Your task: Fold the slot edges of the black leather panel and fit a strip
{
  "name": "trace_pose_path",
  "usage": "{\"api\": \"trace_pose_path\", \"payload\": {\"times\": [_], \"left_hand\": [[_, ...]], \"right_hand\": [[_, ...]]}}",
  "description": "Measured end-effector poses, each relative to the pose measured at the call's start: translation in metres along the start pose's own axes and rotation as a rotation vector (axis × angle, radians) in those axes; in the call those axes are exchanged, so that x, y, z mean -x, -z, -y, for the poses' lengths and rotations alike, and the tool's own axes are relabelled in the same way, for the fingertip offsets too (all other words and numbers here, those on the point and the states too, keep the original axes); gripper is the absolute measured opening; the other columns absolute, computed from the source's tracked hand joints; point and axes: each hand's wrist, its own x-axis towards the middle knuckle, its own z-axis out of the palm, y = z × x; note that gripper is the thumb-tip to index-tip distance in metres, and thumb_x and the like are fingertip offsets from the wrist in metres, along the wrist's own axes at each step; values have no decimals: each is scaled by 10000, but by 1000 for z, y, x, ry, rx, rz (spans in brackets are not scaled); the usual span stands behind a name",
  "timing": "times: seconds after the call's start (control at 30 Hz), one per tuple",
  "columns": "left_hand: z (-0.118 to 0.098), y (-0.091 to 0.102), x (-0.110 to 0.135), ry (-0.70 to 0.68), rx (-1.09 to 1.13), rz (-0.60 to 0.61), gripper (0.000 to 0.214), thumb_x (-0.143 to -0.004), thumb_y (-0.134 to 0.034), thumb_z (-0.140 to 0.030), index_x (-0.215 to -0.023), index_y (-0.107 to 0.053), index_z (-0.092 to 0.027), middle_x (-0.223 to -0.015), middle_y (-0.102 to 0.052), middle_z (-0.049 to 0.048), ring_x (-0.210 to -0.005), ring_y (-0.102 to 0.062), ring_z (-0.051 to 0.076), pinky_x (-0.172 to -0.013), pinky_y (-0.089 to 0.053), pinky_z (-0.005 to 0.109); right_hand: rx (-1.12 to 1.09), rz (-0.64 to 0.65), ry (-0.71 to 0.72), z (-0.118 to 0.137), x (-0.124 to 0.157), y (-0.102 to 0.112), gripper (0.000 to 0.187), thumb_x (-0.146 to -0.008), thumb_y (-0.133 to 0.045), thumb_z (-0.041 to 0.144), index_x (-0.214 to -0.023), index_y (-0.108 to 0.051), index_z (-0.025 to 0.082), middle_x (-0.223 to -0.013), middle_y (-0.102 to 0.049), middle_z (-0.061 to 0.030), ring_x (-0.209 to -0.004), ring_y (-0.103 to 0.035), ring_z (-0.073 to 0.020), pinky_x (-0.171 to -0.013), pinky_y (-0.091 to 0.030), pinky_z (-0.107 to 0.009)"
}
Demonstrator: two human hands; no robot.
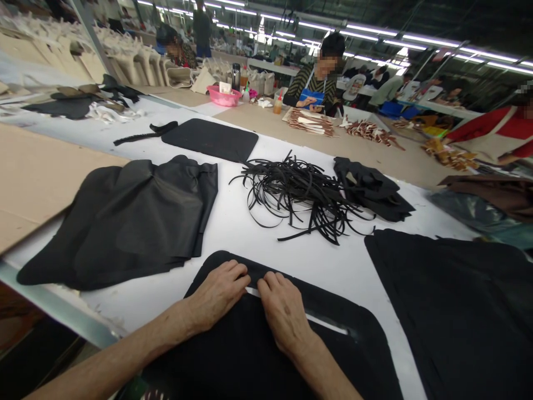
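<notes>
A large black leather-like panel (333,366) with rounded corners lies in front of me, running off the lower edge of the view. Near its far edge runs a narrow white line (327,324); I cannot tell whether it is a strip or a slot. My left hand (220,291) is closed, its curled fingertips at the panel beside the left end of that line. Close by on the right, my right hand (283,305) is closed too, with bent fingers gripping the panel at the line. What lies under the fingertips is hidden.
Stacked black pieces lie left (145,216) and right (458,300). Beyond are a tangle of thin black strips (300,189), folded black material (370,186) and a flat black panel (210,139). A pink basin (225,97) and co-workers (316,83) are across the table.
</notes>
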Motion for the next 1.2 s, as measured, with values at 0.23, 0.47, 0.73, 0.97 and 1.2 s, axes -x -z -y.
{"api": "trace_pose_path", "payload": {"times": [0.23,0.47,0.73,0.97,1.2], "left_hand": [[5,-11,-3,-13,-28,-37,155,-852,-475,-61,-935,-576,-144,-969,-557,59,-881,-481,205,-803,-447,341],[8,-13,-3,0,55,-99,194,-886,-409,-87,-953,-574,-165,-946,-548,54,-869,-488,197,-781,-453,332],[12,-13,-5,-1,111,-160,206,-900,-365,-129,-929,-560,-190,-974,-540,53,-891,-507,192,-786,-453,328],[18,-16,-8,-48,111,-159,184,-906,-380,-171,-901,-560,-211,-978,-545,39,-899,-513,189,-777,-444,320],[19,-15,-11,-36,106,-171,204,-907,-394,-256,-868,-592,-224,-958,-568,31,-902,-526,189,-779,-455,311]], "right_hand": [[-172,20,-95,-6,0,3,138,-859,-513,79,-849,-561,207,-836,-538,-7,-810,-490,-167,-704,-369,-286],[-25,-66,-60,-8,15,-2,100,-831,-571,146,-908,-547,206,-859,-525,-22,-786,-473,-200,-693,-352,-337],[-12,-112,-217,-44,65,4,208,-865,-420,64,-960,-558,188,-863,-526,-39,-787,-482,-195,-708,-366,-333],[-141,-138,-402,-70,97,9,212,-861,-421,63,-944,-566,193,-882,-539,-35,-822,-506,-184,-733,-413,-318],[-201,-131,-465,-83,105,16,145,-863,-483,112,-776,-549,208,-800,-533,3,-758,-510,-151,-676,-410,-280]]}}
